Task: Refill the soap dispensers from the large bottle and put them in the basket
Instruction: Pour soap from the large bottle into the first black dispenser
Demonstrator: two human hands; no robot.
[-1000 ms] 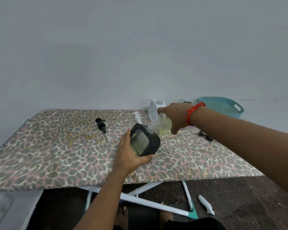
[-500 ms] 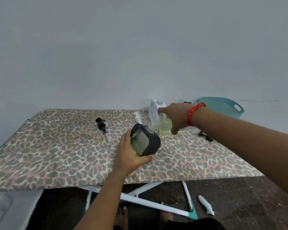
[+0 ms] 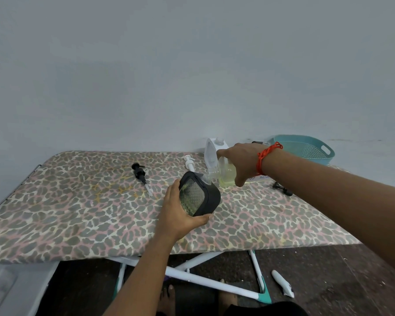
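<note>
Fingers [image 3: 202, 218] of the left hand [image 3: 178, 213] curl round the black dispenser [image 3: 205, 197], held tilted over the leopard-print board [image 3: 78, 213]. At its 1 o'clock the right hand [image 3: 242, 163] grips the clear bottle [image 3: 226, 176] (yellowish liquid inside), mouth at the dispenser's neck. The teal basket [image 3: 306, 149] sits at 2 o'clock, well apart.

Your work surface is an ironing board [image 3: 78, 213] with a leopard-print cover, set against a plain grey wall [image 3: 192, 65]. Its crossed white legs [image 3: 203, 280], teal at the foot, stand on a dark floor [image 3: 328, 270]. A white pen-like object [image 3: 282, 282] lies on that floor, right of the legs.
</note>
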